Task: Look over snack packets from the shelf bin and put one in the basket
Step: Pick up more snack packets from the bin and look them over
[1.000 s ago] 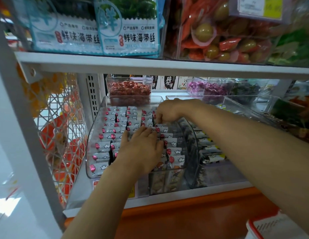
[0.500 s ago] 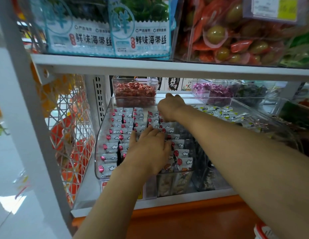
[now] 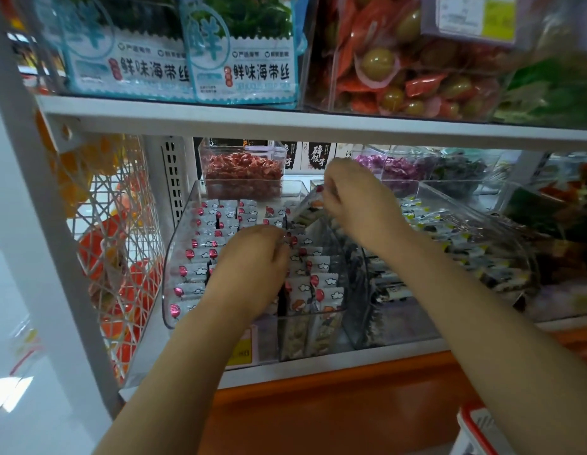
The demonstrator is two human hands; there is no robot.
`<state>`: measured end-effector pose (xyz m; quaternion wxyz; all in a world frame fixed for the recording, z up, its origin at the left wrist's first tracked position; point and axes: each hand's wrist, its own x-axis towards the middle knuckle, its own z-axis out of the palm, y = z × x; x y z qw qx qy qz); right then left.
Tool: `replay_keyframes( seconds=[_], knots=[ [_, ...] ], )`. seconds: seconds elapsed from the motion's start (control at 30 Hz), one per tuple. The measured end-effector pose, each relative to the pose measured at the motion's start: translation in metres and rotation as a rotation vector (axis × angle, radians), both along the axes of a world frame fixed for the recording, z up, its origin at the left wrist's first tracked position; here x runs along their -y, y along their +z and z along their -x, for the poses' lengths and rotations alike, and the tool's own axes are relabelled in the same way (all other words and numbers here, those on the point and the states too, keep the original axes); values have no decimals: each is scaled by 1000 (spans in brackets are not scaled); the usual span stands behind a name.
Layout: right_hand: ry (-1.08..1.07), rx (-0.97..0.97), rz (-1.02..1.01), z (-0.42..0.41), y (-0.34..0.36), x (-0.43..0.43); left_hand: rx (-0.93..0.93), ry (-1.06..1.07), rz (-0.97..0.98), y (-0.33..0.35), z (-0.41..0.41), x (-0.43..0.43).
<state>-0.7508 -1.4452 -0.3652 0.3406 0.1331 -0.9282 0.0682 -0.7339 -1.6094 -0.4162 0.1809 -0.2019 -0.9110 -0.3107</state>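
Head view, we log two arms, both bare.
Left hand (image 3: 252,274) and left forearm (image 3: 174,382): uncovered down to the bottom edge of frame.
Right hand (image 3: 354,198) and right forearm (image 3: 482,307): uncovered out to the right edge.
Right hand blurred; we cannot read finer detail.

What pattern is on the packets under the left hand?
Packets: white, red round marks and clouds; head view.

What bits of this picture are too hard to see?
Head view only.
- Packet pinched by right hand: print motion-blurred.
- Left hand: fingertips hidden by its own back, grip unclear.
- Basket: cut off at the bottom-right corner.
- Price label: blurred, partly behind left forearm.
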Motion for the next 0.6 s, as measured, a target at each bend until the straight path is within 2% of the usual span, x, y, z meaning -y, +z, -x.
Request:
replay_keyframes(
  seconds=[0.07,0.17,0.4,0.6],
  knots=[
    [28,-97,176,-23,-6,-8,-34,25,-85,1,-3,2],
    [43,-103,463,-50,-12,-17,-3,38,-201,3,-10,5],
    [176,156,1055,-78,-31,-17,257,-155,-467,6,-31,3],
    [324,280,1484,-79,-35,-12,401,-185,-639,11,-35,8]
  ],
)
